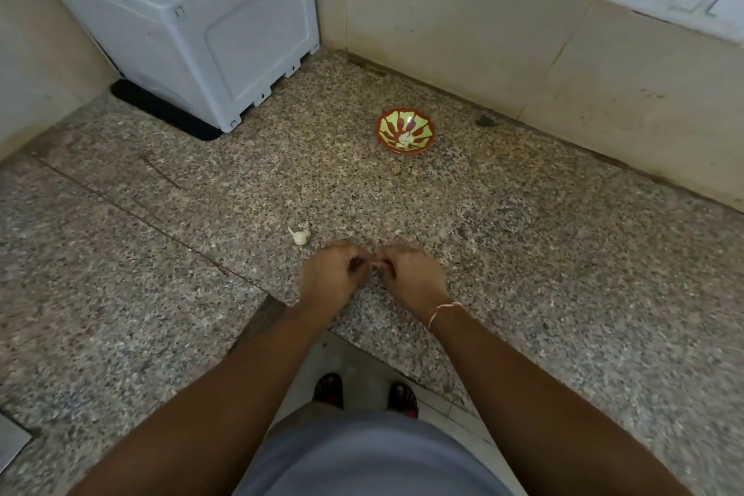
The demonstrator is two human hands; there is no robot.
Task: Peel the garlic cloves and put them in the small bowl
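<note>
Peeling step: left hand [328, 274] and right hand [412, 276] pinch a barely visible clove at frame centre; next, carry it to the small bowl [404, 131], upper centre.

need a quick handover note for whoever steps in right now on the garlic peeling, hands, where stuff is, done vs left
Left hand and right hand: fingers curled, tips meeting above the counter. They seem to pinch a small clove between them, but it is mostly hidden.
Small bowl: far side of the counter near the wall, with some pale garlic pieces inside.
Unpeeled garlic: on the counter, just beyond the left hand.
Done: some garlic is in the bowl.
Left: finish the one in hand, drop it in the bowl, then peel the garlic on the counter.
</note>
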